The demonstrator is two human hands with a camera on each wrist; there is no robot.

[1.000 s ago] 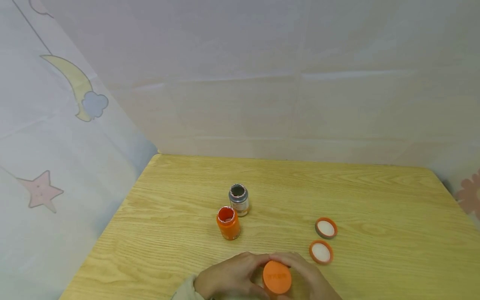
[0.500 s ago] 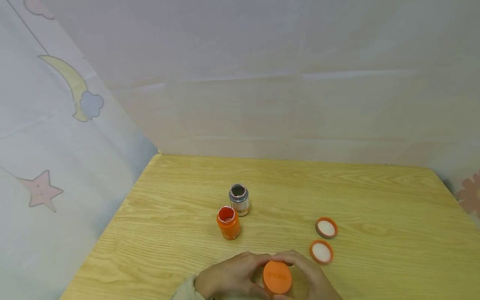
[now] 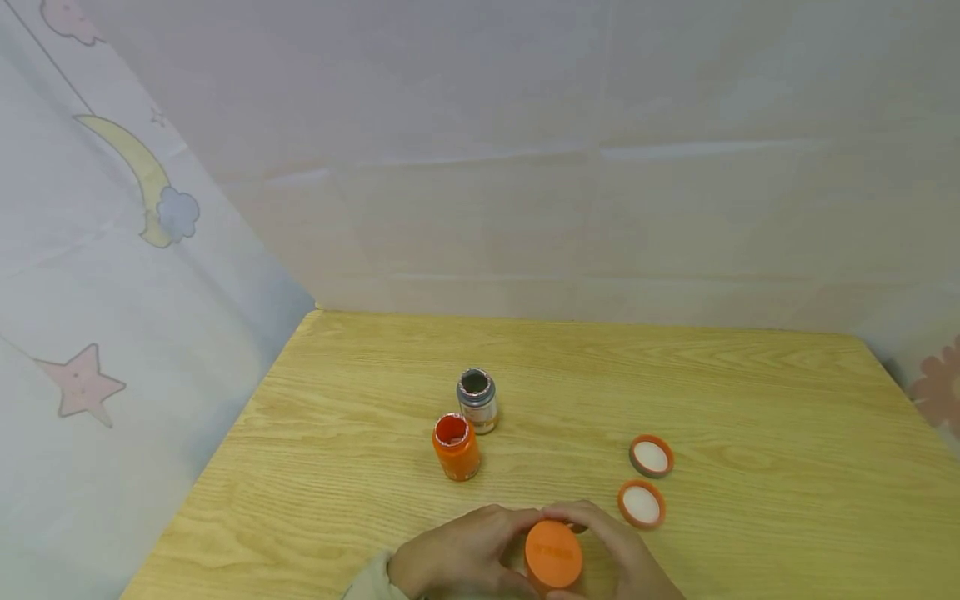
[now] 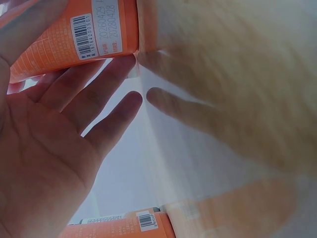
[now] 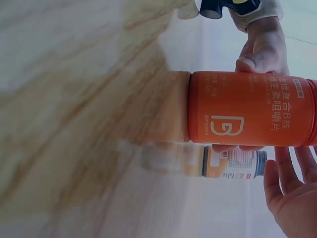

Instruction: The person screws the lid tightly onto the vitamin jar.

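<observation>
An orange vitamin bottle (image 5: 247,109) with an orange cap (image 3: 553,554) stands upright near the table's front side, between my two hands. My left hand (image 3: 461,550) grips its body from the left, thumb on the near side and fingers on the far side. In the left wrist view, that hand's palm (image 4: 44,163) faces the bottle's barcode label. From the right, my right hand (image 3: 618,554) holds the cap region between its thumb and fingers. The bottle's lower part is hidden in the head view.
Farther back on the wooden table (image 3: 337,433) stand an uncapped orange bottle (image 3: 457,458) and an uncapped grey-topped bottle (image 3: 477,408), close together. To the right, a grey-sided cap (image 3: 651,456) and an orange cap (image 3: 641,504) lie with white insides up. A pale curtain (image 3: 525,208) hangs behind the table.
My right hand's thumb and fingers have shifted slightly around the cap. The vitamin bottle and my left hand stay in place.
</observation>
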